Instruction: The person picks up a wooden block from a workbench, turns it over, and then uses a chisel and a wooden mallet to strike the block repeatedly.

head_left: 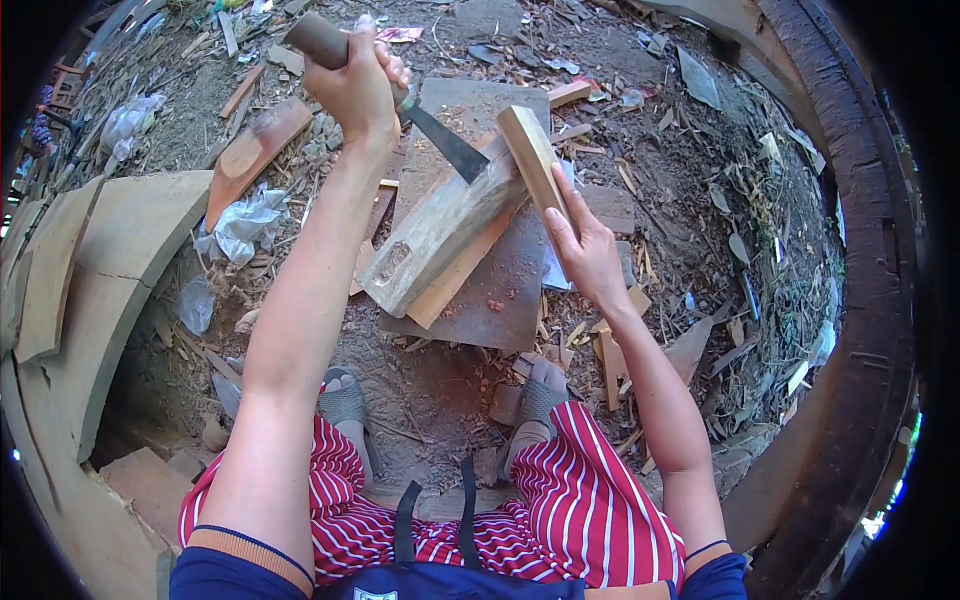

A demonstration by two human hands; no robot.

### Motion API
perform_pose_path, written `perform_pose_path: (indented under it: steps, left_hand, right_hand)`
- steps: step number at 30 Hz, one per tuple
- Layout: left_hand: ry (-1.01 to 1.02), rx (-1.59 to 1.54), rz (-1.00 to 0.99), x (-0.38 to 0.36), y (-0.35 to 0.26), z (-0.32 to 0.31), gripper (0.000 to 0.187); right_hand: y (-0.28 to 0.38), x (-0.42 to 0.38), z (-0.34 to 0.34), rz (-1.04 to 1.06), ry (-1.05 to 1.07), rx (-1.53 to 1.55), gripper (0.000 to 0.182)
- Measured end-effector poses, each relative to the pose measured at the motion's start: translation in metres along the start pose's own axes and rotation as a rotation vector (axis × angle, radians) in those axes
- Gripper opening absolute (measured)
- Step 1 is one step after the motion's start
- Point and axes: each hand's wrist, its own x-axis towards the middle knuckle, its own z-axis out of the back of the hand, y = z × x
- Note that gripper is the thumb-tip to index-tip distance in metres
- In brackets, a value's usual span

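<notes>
My left hand (358, 85) is closed round the thick wooden handle of a chisel (445, 138). Its broad dark blade slants down to the right, and the tip meets or sits just above the upper part of a weathered wooden beam (440, 235). An oblong slot shows near the beam's lower end. In my right hand (585, 245) is a squared wooden bar (533, 150), gripped along its lower half. The bar tilts up to the left beside the beam's upper end, partly hiding it. Below the beam lies a paler board (470, 270).
Under the work is a flat grey slab (500, 300). Wood chips and scraps litter the ground, with a reddish plank (258, 150) and a plastic bag (245, 225) at left. Curved timber (140, 230) borders the left, a dark curved beam (860, 250) the right. My sandalled feet stand below.
</notes>
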Motion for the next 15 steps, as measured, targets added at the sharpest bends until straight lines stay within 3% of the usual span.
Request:
perform_pose_path:
  steps: [15]
  left_hand:
    - [0.124, 0.046, -0.028, 0.0066, 0.0026, -0.0111, 0.025]
  right_hand:
    - [-0.0030, 0.0013, -0.0001, 0.018, -0.006, -0.037, 0.055]
